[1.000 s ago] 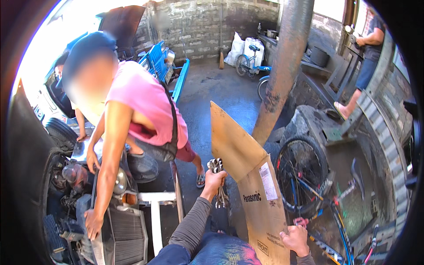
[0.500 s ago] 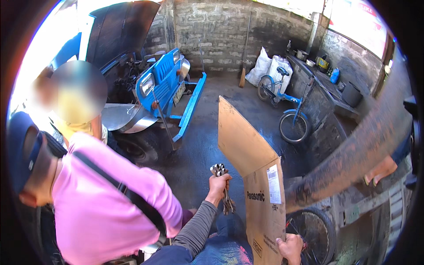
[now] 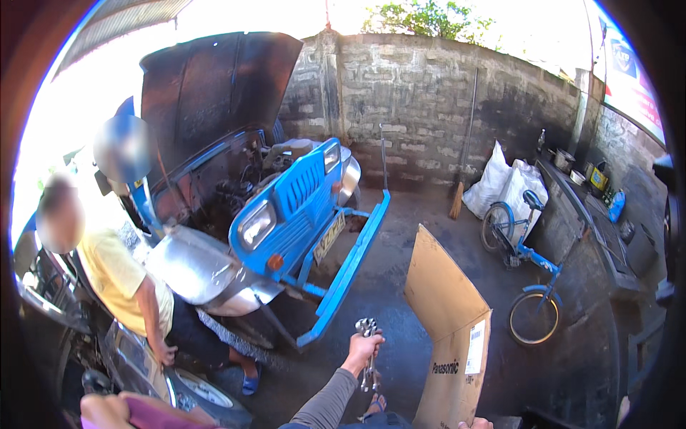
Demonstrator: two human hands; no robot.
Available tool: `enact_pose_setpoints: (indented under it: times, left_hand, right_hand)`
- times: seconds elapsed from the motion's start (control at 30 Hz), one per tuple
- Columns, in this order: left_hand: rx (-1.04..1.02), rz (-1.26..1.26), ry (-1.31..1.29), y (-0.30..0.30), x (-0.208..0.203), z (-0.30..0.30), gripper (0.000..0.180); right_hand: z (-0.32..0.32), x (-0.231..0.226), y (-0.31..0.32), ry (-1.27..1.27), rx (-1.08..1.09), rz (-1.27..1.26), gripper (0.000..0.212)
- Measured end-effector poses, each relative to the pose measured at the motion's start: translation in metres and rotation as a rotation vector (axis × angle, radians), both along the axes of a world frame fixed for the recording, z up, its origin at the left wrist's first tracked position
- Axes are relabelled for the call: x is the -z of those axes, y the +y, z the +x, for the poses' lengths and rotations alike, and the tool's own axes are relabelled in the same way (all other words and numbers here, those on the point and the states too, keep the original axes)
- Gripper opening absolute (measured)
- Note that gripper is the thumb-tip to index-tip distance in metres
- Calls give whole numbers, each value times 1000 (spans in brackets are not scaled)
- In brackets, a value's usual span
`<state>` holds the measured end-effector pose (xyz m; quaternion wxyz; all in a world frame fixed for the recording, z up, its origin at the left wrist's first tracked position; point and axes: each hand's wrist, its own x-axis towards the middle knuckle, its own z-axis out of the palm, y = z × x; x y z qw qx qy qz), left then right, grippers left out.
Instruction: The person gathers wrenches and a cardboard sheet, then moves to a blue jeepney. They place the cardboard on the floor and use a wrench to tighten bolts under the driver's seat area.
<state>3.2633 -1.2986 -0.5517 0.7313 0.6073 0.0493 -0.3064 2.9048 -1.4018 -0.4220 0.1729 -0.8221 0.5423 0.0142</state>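
Observation:
My left hand [image 3: 363, 349] is closed around a bundle of metal wrenches [image 3: 366, 327]. Their shiny ends stick out above the fist, and the other ends hang below it. At the lower edge my right hand [image 3: 476, 424], mostly cut off by the frame, grips the bottom of a folded brown cardboard sheet [image 3: 444, 289]. The cardboard stands upright to the right of the wrenches, bent along a crease, with a white label on its near panel. A sandalled foot [image 3: 376, 405] shows on the floor below the wrenches.
A blue jeep-like vehicle [image 3: 293, 196] with raised hood stands ahead left, its bumper [image 3: 350, 261] jutting out. A person in yellow [image 3: 118, 257] stands left; a pink sleeve [image 3: 164, 415] is nearer. A blue bicycle [image 3: 536, 261], white sacks [image 3: 489, 184] and a broom [image 3: 457, 201] are right.
My view has tilted up and turned left, showing more of the vehicle and wall. The person in pink has mostly left the frame. Both hands keep their holds.

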Motion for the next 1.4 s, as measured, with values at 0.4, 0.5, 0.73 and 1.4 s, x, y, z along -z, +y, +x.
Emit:
enact_pose_setpoints:
  times: [0.4,0.5,0.73,1.4]
  left_hand:
    - [-268,182,162,-83,71,294,12]
    - [-238,212,212,-155,71,382,29]
    - [230,276,-84,-395,13,586,34]
    - [-241,170,-466,-836,-112,1093,36]
  right_hand:
    - [312,-13,-331,48,-72,-150,36]
    - [403,-13,-414,23,-50,-225,37]
    - [610,-34,-587,-109,-134,-402,30]
    - [1319,-20,-1017,-214,-979,-270,35]
